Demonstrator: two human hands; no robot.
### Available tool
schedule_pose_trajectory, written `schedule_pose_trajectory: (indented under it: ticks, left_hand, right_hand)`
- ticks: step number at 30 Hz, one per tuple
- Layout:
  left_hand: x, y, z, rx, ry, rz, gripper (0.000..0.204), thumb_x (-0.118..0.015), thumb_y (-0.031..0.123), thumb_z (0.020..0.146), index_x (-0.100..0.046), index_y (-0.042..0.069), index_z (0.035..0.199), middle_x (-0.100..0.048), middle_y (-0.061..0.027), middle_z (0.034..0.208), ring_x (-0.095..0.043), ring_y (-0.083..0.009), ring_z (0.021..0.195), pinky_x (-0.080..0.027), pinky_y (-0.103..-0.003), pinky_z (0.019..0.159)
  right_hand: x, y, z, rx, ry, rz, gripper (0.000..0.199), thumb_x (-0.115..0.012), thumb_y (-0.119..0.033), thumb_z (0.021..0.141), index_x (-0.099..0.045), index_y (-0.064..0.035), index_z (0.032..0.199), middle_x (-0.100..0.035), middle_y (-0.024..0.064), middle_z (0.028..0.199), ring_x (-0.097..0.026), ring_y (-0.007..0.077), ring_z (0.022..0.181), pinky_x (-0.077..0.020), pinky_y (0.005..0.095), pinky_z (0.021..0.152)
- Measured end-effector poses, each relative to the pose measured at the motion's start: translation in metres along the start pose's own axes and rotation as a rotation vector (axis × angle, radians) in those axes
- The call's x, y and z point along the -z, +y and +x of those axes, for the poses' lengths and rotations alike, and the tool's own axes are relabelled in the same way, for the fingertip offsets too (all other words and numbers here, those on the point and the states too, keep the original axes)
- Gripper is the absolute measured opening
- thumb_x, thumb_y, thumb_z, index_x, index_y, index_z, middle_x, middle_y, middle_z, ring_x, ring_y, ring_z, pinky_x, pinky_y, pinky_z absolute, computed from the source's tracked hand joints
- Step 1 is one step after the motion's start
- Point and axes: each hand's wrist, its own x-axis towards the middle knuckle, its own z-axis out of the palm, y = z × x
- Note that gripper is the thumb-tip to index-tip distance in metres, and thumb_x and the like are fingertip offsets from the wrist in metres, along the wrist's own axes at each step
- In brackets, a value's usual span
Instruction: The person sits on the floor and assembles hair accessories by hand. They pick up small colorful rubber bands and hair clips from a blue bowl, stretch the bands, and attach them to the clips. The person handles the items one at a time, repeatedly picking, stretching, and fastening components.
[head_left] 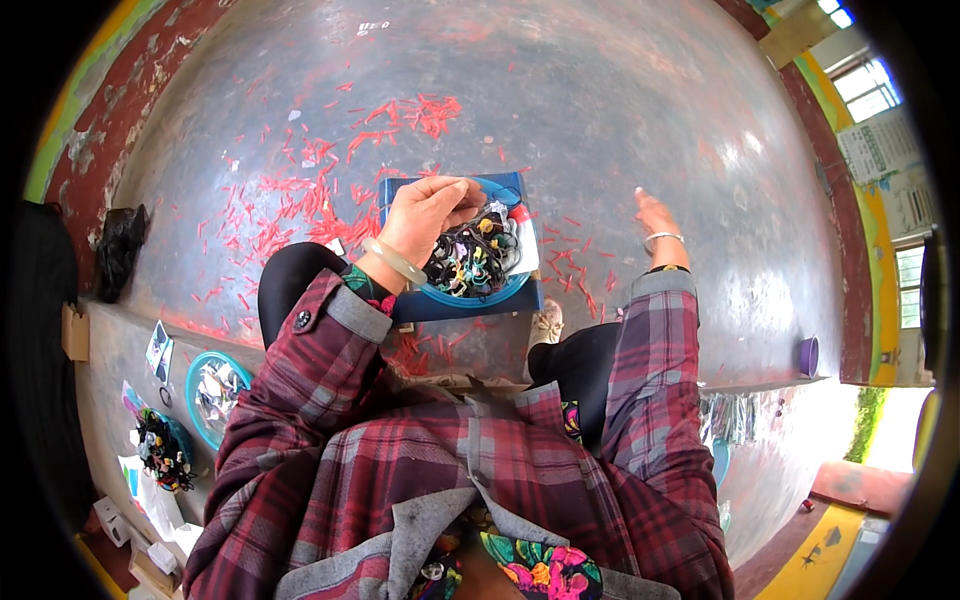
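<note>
My left hand (428,215), with a pale bangle on the wrist, reaches into a round blue-rimmed tray (478,293) heaped with small dark and coloured hair ties (475,258); its fingers curl down over the pile, and whether they pinch anything is hidden. The tray rests on a flat blue box (462,305) across my knee. My right hand (655,215), wearing a thin bracelet, stretches out to the right above the floor, fingers extended, holding nothing.
The grey concrete floor (600,120) is strewn with several small red scraps (420,112). At the lower left sit another blue tray (212,390) with pale pieces, a heap of ties (160,450) and small boxes. A purple cup (808,356) stands at the right.
</note>
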Motion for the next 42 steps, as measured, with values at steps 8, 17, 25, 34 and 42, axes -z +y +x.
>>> schedule_pose_trajectory:
  ticks: [8,17,25,34,42]
  left_hand:
    - [0.005,0.005,-0.007,0.003,0.029,0.04,0.022,-0.046,0.011,0.091,-0.059,-0.005,0.1,-0.06,-0.012,0.098,-0.059,-0.0203,0.093,-0.049,-0.03,0.083]
    - [0.005,0.005,-0.008,0.017,0.032,0.01,0.022,-0.046,0.012,0.092,-0.059,-0.005,0.099,-0.06,-0.0106,0.096,-0.058,-0.018,0.091,-0.049,-0.029,0.082]
    - [0.003,0.005,-0.008,0.005,0.004,-0.229,0.022,-0.047,0.013,0.091,-0.057,-0.004,0.101,-0.06,-0.0134,0.1,-0.06,-0.023,0.095,-0.05,-0.031,0.084]
    - [0.001,0.009,-0.011,-0.017,-0.009,-0.306,0.022,-0.048,0.013,0.091,-0.056,-0.003,0.103,-0.059,-0.0132,0.102,-0.06,-0.0197,0.093,-0.051,-0.029,0.082]
    - [-0.006,0.015,-0.013,-0.011,-0.01,-0.132,0.02,-0.055,0.008,0.087,-0.057,-0.002,0.104,-0.062,-0.0114,0.097,-0.062,-0.0174,0.087,-0.053,-0.027,0.075]
  right_hand:
    - [0.006,-0.066,-0.067,-0.197,-0.246,0.263,0.056,-0.039,-0.055,0.087,-0.047,-0.0164,0.127,-0.054,0.0184,0.115,-0.056,0.0275,0.099,-0.0441,0.0352,0.077]
    - [0.006,-0.1,-0.083,0.024,-0.112,0.586,0.045,-0.054,-0.041,0.086,-0.056,-0.0047,0.113,-0.062,0.0153,0.101,-0.061,0.0195,0.09,-0.0472,0.0318,0.076]
    - [-0.036,-0.195,-0.17,0.396,-0.573,0.767,0.044,-0.067,-0.03,0.079,-0.056,-0.0001,0.109,-0.063,0.0087,0.097,-0.06,0.014,0.088,-0.0453,0.0234,0.071]
    - [-0.079,-0.214,-0.203,0.384,-0.589,1.14,0.018,-0.067,-0.004,0.077,-0.062,0.0014,0.092,-0.062,0.003,0.081,-0.056,0.0078,0.071,-0.0452,0.0202,0.062]
    - [-0.079,-0.216,-0.208,0.464,-0.394,1.059,0.009,-0.067,-0.005,0.077,-0.065,0.0004,0.084,-0.061,0.0003,0.075,-0.053,0.0058,0.067,-0.0426,0.0188,0.059]
